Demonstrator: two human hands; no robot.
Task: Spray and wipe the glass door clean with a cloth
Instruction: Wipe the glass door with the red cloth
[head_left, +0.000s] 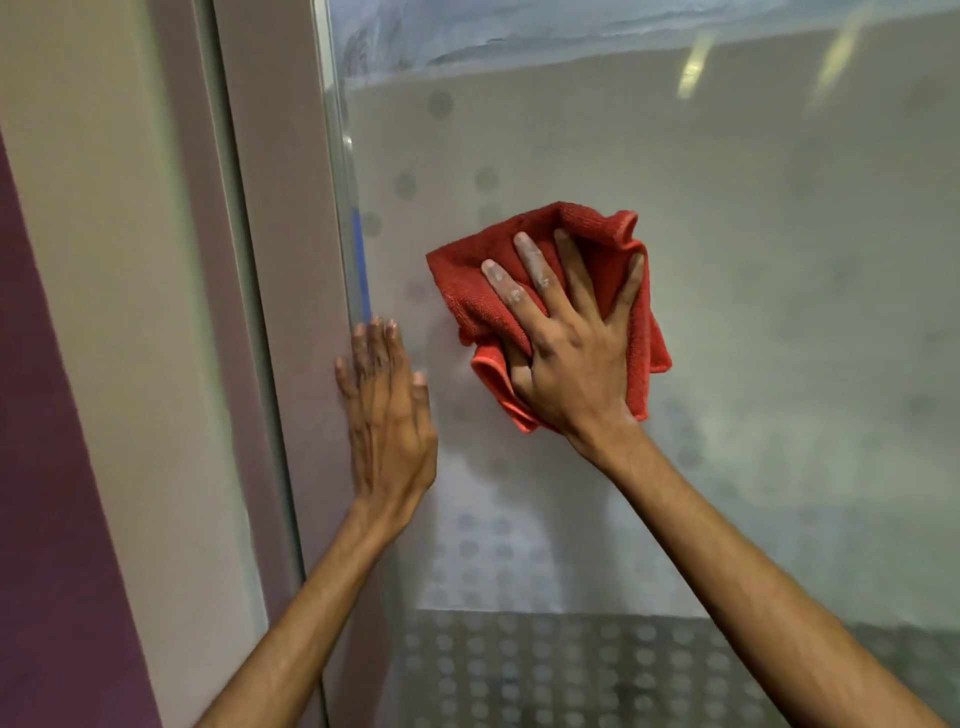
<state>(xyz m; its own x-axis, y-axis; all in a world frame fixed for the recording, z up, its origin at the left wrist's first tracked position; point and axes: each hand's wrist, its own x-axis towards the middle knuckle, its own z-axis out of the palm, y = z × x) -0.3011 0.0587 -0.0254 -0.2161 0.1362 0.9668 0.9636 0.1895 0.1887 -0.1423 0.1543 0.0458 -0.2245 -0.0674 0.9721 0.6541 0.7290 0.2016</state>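
The right hand (566, 358) presses a bunched red cloth (618, 291) flat against the glass door (753, 260), its fingers (535, 265) spread wide and straight across the fabric, the thumb lying over the cloth's lower left fold. The cloth sits at mid-height on the pane, well right of the door's edge. The left hand (387, 410) rests open beside the grey frame (280, 218), its fingers straight and close together, pointing up; it is blurred, so whether the palm lies on the glass or on the frame is hard to say. A thin blue strip (362, 265) runs along the glass edge just above the left fingertips. Faint grey dots (485, 179) pattern the pane.
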